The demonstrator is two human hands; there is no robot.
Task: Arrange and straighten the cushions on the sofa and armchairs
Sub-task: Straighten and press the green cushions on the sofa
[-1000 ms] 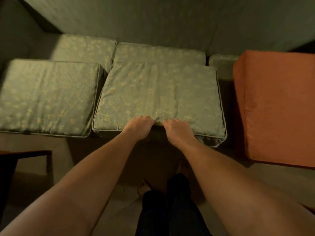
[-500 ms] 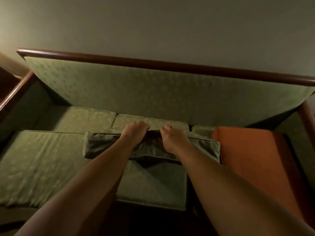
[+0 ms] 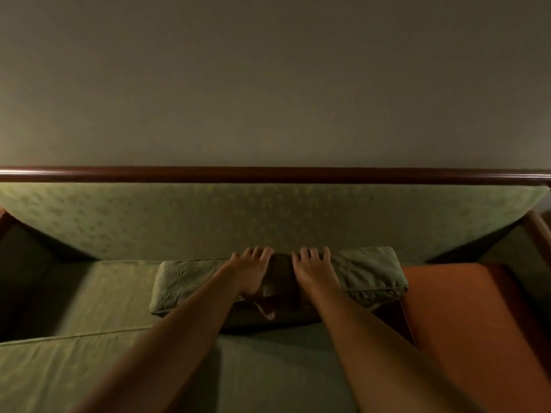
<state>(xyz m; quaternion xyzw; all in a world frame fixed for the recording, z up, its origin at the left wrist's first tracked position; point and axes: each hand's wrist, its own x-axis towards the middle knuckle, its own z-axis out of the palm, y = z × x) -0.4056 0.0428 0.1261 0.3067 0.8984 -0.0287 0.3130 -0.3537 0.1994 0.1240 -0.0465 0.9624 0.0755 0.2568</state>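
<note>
A green patterned cushion (image 3: pixel 366 272) stands on its edge in the middle of the sofa, its top close to the green backrest (image 3: pixel 268 216). My left hand (image 3: pixel 252 271) and my right hand (image 3: pixel 313 269) grip its upper edge side by side, fingers curled over the far side. Green seat cushions (image 3: pixel 113 293) lie flat below and to the left. An orange cushion (image 3: pixel 465 320) lies flat on the right, touching the held cushion's right end.
A dark wooden rail (image 3: pixel 268 174) tops the backrest, with a plain wall (image 3: pixel 268 79) behind it. Wooden armrests (image 3: pixel 536 231) close both ends of the sofa. Dark gaps sit beside each armrest.
Both hands have lifted the green cushion from flat on the seat and pushed it back toward the backrest. My view has tilted upward, showing more wall.
</note>
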